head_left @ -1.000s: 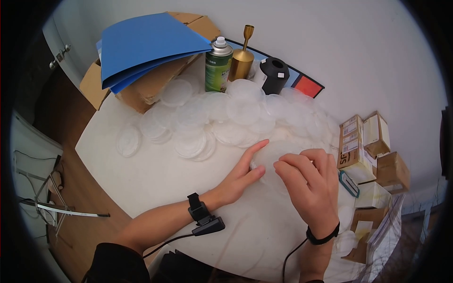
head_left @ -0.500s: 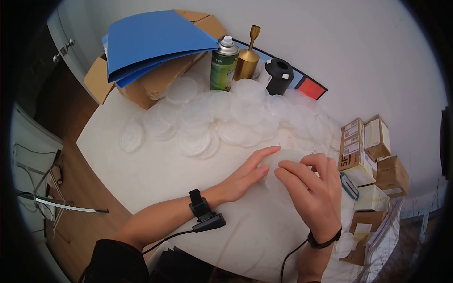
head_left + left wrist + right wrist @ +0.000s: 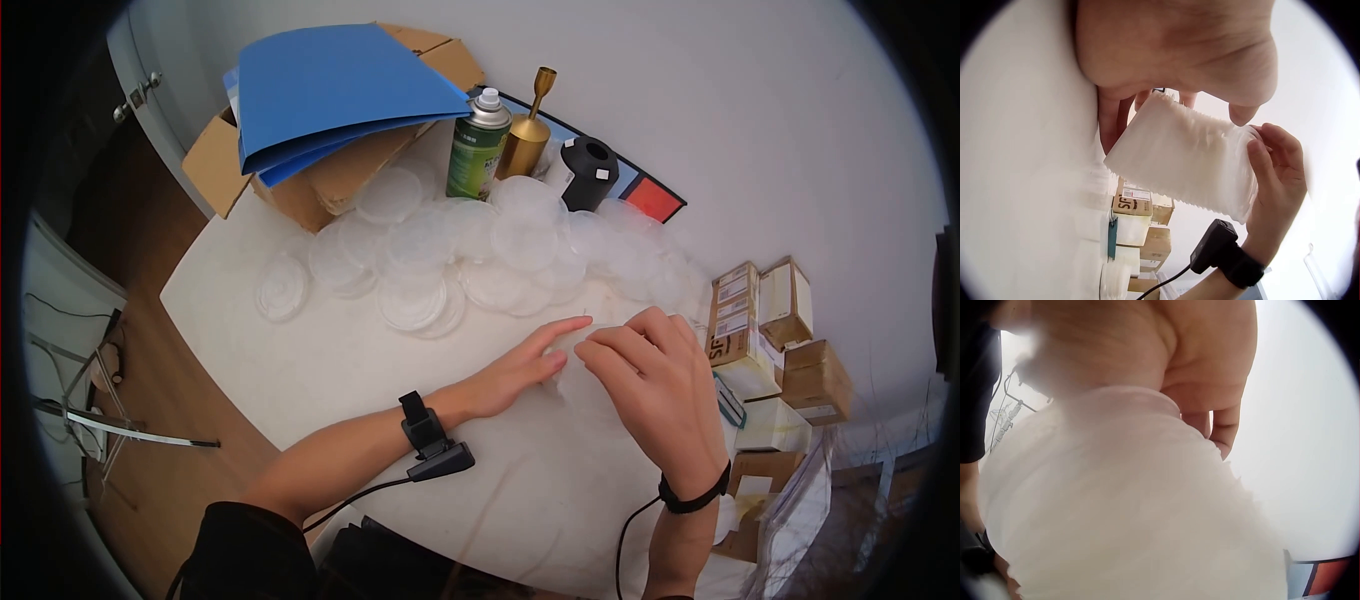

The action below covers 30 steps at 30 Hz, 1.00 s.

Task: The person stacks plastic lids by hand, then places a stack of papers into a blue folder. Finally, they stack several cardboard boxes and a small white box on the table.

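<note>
A tall stack of thin, round, translucent plastic lids (image 3: 1175, 159) lies tilted between both hands in the left wrist view. My left hand (image 3: 505, 380) holds it from the left, thumb on the near side and fingers reaching behind. At the other end, my right hand (image 3: 660, 400) pinches the rims of the end lids between thumb and fingers, as the left wrist view shows. The stack (image 3: 1147, 506) fills much of the right wrist view, with the right palm right over it. From the head, the right hand hides much of the stack.
Many similar loose lids (image 3: 525, 240) are spread over the back of the white table (image 3: 340, 385). Behind them stand a cardboard box under blue folders (image 3: 340, 90), a green spray can (image 3: 475, 150), a gold holder (image 3: 525, 140) and a black object (image 3: 588, 175). Small boxes (image 3: 735, 310) line the right.
The head view has shifted slightly. Both hands stay at the stack; the right hand has turned a little and its fingers are closer together.
</note>
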Available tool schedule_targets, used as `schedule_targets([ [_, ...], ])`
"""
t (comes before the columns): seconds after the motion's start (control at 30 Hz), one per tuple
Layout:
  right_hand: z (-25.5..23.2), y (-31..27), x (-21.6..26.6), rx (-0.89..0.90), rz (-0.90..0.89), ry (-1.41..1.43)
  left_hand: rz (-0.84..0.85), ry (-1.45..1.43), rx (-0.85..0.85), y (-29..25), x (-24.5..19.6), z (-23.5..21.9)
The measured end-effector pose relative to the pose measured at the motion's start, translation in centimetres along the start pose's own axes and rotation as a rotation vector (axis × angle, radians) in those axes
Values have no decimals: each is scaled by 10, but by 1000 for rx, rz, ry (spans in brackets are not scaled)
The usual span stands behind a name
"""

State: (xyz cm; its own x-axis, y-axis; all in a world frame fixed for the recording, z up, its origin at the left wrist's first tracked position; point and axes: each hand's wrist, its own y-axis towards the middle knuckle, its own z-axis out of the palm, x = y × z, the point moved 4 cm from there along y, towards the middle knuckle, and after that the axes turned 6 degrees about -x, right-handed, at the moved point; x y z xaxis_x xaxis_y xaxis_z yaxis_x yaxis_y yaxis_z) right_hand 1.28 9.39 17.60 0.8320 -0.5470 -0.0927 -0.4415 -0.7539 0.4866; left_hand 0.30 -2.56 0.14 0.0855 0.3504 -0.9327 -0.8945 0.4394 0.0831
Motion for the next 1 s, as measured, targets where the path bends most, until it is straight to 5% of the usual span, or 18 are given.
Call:
schedule_targets([
  [0.37,8,18,-6,102,-55,80,-103,-295,25,1,2,1],
  [0.53,11,18,-5,71,-58,102,-9,55,-41,1,3,-5],
  [0.63,-1,20,-11,-45,101,235,-49,-81,-103,-3,-6,0],
  [0.73,-17,3,-28,-180,440,502,-70,-300,-145,-1,-8,0],
  [0.83,-3,-19,-34,-163,590,616,-73,-502,-130,-1,-6,-1],
  [1.0,27,-45,-37,-222,622,784,-140,-744,-28,-2,3,-6],
])
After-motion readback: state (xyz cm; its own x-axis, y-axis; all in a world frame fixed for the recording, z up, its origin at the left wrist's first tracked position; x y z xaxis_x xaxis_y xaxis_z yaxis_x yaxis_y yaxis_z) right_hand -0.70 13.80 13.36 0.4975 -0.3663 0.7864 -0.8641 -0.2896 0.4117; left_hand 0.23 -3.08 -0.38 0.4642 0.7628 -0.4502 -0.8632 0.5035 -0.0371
